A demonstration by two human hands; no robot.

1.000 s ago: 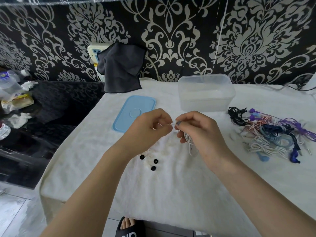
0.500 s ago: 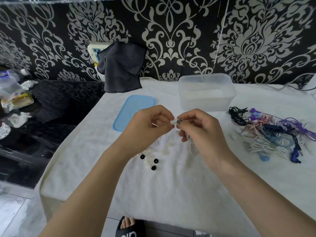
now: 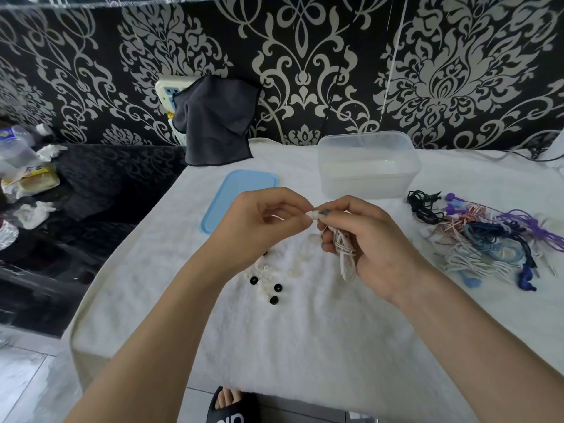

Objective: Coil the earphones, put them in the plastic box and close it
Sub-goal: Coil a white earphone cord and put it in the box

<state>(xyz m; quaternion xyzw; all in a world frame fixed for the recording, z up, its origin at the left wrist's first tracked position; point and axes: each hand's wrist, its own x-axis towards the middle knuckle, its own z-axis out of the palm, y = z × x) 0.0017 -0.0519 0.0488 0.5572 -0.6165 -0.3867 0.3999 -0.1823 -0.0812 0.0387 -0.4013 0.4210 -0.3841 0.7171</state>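
bright, even daylight | soft shadows | wide-angle bend at edges | slight blur at corners

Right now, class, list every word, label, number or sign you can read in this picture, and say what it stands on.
No text here reads in full.
Black slipper at the bottom edge: white letters, cut off by the frame, not readable.
Yellow packet on the dark surface at left: print too blurred to read.
Clear bottle at far left: blue label, too small to read.
Plastic box and blue lid: no lettering visible.
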